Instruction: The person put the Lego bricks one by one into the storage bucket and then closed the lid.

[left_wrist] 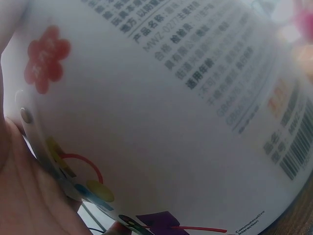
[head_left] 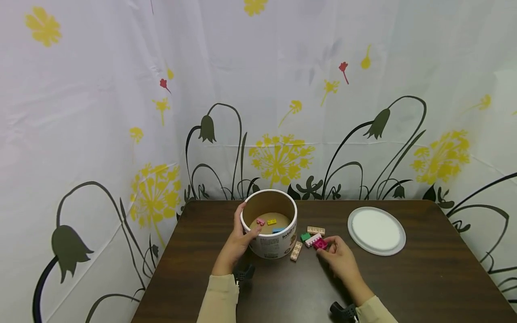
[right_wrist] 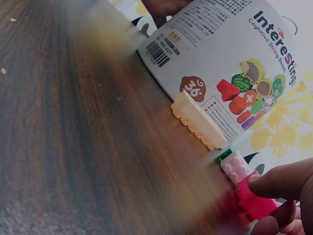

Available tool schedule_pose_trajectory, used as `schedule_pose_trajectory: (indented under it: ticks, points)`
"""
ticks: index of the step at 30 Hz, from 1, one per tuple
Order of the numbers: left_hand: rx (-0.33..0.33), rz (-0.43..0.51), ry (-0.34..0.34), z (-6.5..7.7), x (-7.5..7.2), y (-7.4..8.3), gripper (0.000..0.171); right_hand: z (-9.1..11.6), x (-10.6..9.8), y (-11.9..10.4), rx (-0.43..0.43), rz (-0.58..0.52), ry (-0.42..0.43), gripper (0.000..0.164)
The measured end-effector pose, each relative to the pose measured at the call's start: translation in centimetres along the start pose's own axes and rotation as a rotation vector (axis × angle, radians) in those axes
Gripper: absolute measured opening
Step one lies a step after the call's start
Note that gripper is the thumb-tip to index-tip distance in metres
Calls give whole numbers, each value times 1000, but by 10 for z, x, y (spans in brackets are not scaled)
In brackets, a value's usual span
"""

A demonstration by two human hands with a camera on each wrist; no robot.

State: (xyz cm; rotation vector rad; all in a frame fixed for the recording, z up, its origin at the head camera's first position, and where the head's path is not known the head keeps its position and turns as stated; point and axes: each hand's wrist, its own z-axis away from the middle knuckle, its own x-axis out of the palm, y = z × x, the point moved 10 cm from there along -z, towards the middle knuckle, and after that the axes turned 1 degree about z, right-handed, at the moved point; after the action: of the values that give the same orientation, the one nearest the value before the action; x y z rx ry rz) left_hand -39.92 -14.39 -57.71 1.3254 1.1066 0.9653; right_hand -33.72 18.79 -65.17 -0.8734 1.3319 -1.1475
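Clearly, I see the left hand (head_left: 237,243) gripping the printed white tub (head_left: 267,249) — the right hand (head_left: 341,258) pinching a magenta toy brick (head_left: 320,244) beside a pale-pink brick (head_left: 312,240).

left sleeve (head_left: 219,297): plain beige, left of the white tub (head_left: 268,247), on its near side | left wrist unit (head_left: 245,272): black, chunky | right sleeve (head_left: 373,311): matching beige, right of the tub | right wrist unit (head_left: 341,310): black, rounded | hands (head_left: 340,259): bare
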Motion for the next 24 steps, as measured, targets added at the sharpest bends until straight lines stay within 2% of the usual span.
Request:
schedule_pose_trajectory:
  ticks: [13,19,24]
  points:
    - [-6,-19,15,1,-1,0,97,1,-5,8,76,-153,-6,33]
    - [-12,7,11,1,0,-1,97,0,-5,6,78,-225,-13,27]
    - [2,-7,8,0,0,1,97,3,-5,4,95,-297,-24,24]
